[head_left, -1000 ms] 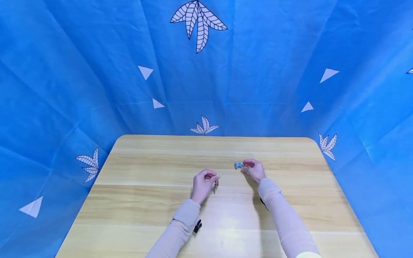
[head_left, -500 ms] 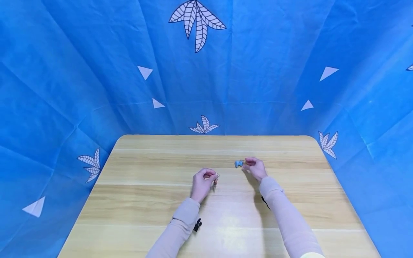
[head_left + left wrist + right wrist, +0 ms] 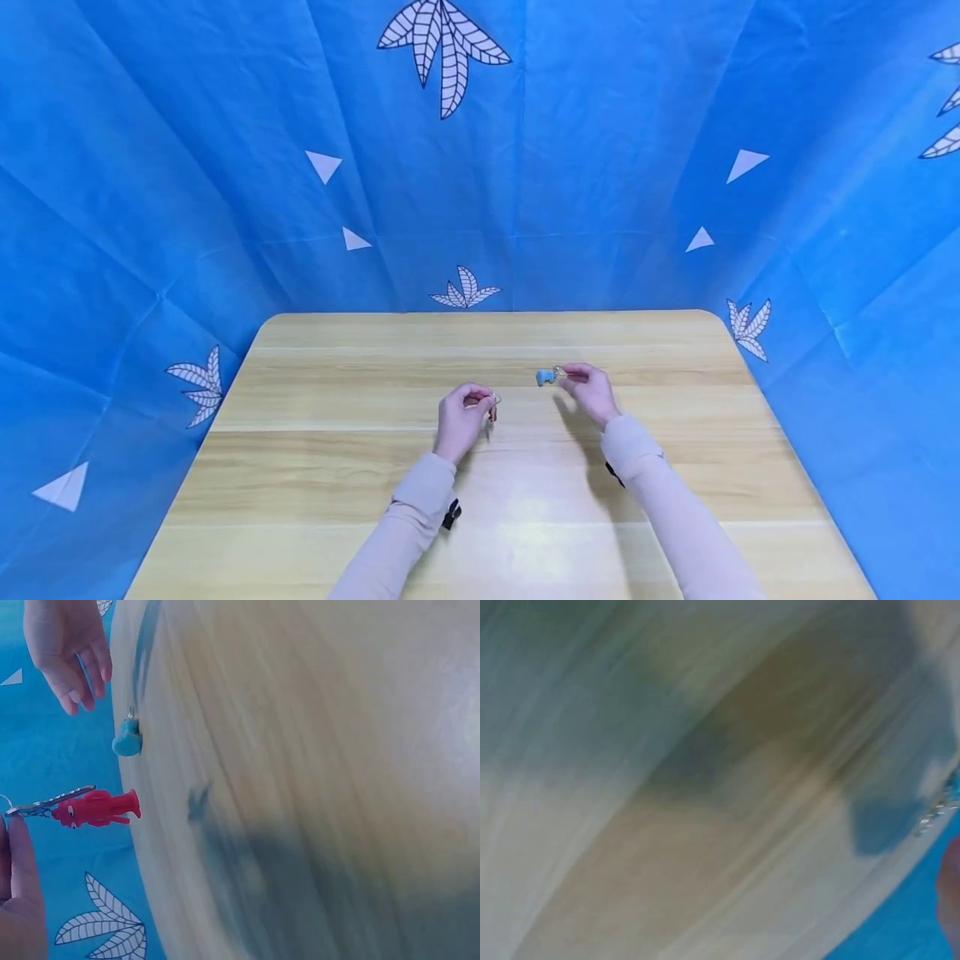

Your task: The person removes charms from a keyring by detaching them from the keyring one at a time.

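In the left wrist view my left hand (image 3: 22,892) pinches the ring end of a keychain with a red figure (image 3: 94,808). The figure hangs over the table with a dark metal piece beside it. My left hand (image 3: 461,421) is left of the table's middle in the head view. A blue figure keychain (image 3: 546,377) lies farther back, its gold chain towards my right hand (image 3: 591,392). The left wrist view shows a gap between my right hand's loosely extended fingers and the blue figure keychain (image 3: 128,740). In the right wrist view only its gold chain (image 3: 932,814) and a blue sliver show.
The pale wooden table (image 3: 337,400) has rounded far corners. Blue cloth (image 3: 600,167) printed with white leaves and triangles hangs behind it and on both sides. Arm shadows fall across the wood.
My right hand has drawn slightly away from the blue figure, so more of its gold chain shows. My left hand keeps the red figure keychain. The head view has shifted a little.
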Tool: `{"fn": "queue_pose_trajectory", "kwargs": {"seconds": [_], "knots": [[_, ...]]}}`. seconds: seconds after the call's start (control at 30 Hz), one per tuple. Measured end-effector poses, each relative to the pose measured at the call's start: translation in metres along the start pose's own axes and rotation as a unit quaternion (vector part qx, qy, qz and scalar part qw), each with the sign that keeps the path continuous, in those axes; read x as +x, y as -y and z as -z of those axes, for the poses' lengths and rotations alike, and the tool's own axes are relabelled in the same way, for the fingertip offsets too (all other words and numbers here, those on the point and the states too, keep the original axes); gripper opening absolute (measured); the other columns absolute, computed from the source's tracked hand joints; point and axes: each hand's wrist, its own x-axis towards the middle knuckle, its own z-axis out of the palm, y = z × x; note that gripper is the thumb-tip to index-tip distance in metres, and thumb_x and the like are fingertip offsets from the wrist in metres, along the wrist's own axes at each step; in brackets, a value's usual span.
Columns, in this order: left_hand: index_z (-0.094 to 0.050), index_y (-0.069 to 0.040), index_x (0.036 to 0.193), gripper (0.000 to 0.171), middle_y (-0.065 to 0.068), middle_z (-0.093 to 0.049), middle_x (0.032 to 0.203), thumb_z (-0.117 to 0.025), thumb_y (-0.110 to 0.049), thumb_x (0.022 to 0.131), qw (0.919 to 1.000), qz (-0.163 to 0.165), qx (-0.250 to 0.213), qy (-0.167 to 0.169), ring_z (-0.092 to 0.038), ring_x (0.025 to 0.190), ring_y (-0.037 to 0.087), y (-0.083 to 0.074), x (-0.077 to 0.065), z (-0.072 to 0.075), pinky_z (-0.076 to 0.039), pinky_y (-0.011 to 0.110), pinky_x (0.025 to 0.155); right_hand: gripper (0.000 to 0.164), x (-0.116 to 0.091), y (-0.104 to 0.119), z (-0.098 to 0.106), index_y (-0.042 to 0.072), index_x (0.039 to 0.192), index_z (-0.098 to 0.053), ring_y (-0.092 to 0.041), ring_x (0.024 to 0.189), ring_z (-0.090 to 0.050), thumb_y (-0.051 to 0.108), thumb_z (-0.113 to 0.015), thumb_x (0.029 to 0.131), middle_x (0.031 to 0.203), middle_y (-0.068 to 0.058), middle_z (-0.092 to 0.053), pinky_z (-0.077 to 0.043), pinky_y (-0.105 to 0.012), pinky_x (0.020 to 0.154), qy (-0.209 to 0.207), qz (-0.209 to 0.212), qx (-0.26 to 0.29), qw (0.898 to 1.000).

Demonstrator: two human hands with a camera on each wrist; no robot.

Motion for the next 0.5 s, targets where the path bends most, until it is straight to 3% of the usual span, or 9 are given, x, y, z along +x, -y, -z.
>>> {"fn": "queue_pose_trajectory", "kwargs": {"seconds": [0.23, 0.5], "knots": [[-0.067, -0.005, 0.089, 0.009, 0.008, -0.068, 0.089, -0.068, -0.005, 0.08, 0.9999, 0.003, 0.001, 0.013, -0.064, 0.081, 0.016, -0.007, 0.004, 0.002, -0.054, 0.02, 0.071, 0.036, -0.015, 0.011, -0.01, -0.004, 0.121, -0.053, -0.029, 0.108, -0.056, 0.004, -0.058, 0.087, 0.119, -0.022, -0.057, -0.048, -0.035, 0.095, 0.01, 0.056, 0.0, 0.998], [-0.067, -0.002, 0.089, 0.01, 0.01, -0.067, 0.089, -0.067, -0.003, 0.08, 0.9997, -0.008, -0.006, 0.023, -0.064, 0.08, 0.017, -0.014, 0.002, 0.002, -0.055, 0.021, 0.072, 0.032, -0.035, 0.024, -0.029, -0.004, 0.118, -0.054, -0.025, 0.104, -0.059, 0.004, -0.059, 0.086, 0.116, -0.021, -0.058, -0.049, -0.031, 0.093, 0.046, 0.073, 0.005, 0.996]]}}
